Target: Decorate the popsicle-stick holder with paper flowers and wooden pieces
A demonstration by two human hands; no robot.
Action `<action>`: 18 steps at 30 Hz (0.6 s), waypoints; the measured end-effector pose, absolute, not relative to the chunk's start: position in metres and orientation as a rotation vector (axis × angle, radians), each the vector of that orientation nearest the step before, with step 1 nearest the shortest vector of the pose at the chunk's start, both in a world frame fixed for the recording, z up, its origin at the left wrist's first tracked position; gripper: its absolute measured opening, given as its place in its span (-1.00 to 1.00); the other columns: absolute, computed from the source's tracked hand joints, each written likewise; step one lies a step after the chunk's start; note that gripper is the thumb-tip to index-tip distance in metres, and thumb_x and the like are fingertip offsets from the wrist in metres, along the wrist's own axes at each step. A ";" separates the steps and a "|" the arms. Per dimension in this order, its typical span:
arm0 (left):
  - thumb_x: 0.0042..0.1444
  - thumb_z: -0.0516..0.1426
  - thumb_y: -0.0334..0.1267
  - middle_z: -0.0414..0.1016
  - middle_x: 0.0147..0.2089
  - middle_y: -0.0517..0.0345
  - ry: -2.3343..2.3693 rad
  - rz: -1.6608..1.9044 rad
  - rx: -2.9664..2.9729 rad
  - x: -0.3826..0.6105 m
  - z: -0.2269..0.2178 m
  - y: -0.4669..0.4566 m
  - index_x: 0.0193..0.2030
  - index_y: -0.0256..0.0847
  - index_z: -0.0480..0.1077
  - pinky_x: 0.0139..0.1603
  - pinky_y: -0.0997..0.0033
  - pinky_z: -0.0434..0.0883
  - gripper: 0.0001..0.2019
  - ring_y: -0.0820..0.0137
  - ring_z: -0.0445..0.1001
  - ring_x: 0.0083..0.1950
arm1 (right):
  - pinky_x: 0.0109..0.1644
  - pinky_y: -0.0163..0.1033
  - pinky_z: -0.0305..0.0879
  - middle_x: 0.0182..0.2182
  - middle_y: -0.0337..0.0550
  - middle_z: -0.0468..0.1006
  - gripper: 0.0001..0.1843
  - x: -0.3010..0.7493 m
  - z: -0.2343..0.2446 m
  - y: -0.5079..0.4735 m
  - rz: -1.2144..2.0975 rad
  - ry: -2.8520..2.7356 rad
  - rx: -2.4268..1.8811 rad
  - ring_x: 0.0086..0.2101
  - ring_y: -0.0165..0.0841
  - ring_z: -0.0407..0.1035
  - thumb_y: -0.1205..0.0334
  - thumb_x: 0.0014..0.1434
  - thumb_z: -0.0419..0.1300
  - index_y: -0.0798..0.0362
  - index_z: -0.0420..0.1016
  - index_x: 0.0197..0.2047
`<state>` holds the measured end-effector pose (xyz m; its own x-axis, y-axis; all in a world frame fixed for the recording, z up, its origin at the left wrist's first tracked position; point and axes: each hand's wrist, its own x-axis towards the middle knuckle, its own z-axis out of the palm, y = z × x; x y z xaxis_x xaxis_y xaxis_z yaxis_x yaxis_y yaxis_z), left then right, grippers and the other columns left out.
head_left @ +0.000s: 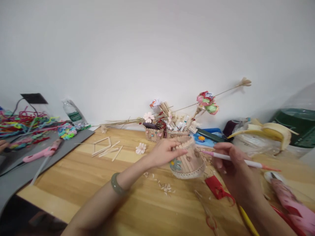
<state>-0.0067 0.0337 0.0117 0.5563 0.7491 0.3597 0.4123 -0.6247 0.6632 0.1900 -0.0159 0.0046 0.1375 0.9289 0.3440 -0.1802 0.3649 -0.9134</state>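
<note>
My left hand [169, 152] grips the top of a small tapered holder [185, 160] made of wooden craft sticks. White lace runs round its wide lower rim, and a blue flower decorates its side. A slim white double-ended marker [228, 158] is held in my right hand [236, 167], its pink end pointing at the holder and its orange end pointing away to the right. The pink end is close to the holder's right side; whether it touches cannot be told. Below my right hand lies a red piece [216, 187] with a loose strip.
Wood scraps [166, 187], scissors [210, 218] and a stick flower [141, 148] lie on the wooden table [110, 203]. Loose craft sticks [105, 149] are at left. Decorated pots [154, 134] hold sticks and flowers at the back. A banana [268, 131] and pink glue gun [292, 203] are right.
</note>
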 end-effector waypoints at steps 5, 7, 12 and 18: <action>0.01 0.09 0.05 0.26 -0.57 0.26 0.919 0.870 1.736 0.002 0.015 0.024 -0.50 -0.32 0.39 -0.46 0.50 0.14 -0.60 0.51 0.20 -0.51 | -0.63 -0.37 -0.07 -0.71 -0.32 0.25 -0.65 0.184 0.004 -0.020 0.935 -1.219 -0.921 -0.66 -0.50 0.06 -0.02 -0.12 0.34 0.04 0.35 -0.58; -0.05 0.11 0.09 0.29 -0.55 0.24 0.905 0.837 1.603 0.007 0.012 0.021 -0.47 -0.32 0.40 -0.46 0.48 0.16 -0.58 0.50 0.21 -0.51 | -0.64 -0.39 -0.10 -0.70 -0.36 0.23 -0.67 0.179 0.003 -0.021 0.905 -1.227 -0.963 -0.65 -0.52 0.04 0.10 -0.10 0.35 0.04 0.26 -0.58; -0.08 0.13 0.10 0.23 -0.59 0.27 0.913 0.838 1.548 0.013 0.005 0.020 -0.55 -0.31 0.35 -0.47 0.49 0.14 -0.58 0.53 0.16 -0.53 | -0.62 -0.40 -0.08 -0.67 -0.39 0.18 -0.68 0.174 0.000 -0.021 0.751 -1.276 -1.005 -0.64 -0.53 0.01 0.19 0.01 0.24 0.03 0.15 -0.58; -0.02 0.10 0.09 0.26 -0.58 0.24 0.902 0.849 1.588 0.015 0.002 0.017 -0.52 -0.30 0.37 -0.46 0.49 0.19 -0.58 0.50 0.22 -0.50 | -0.60 -0.38 -0.02 -0.67 -0.37 0.18 -0.66 0.174 -0.002 -0.020 0.634 -1.351 -1.005 -0.62 -0.50 0.03 0.24 0.03 0.21 0.02 0.11 -0.61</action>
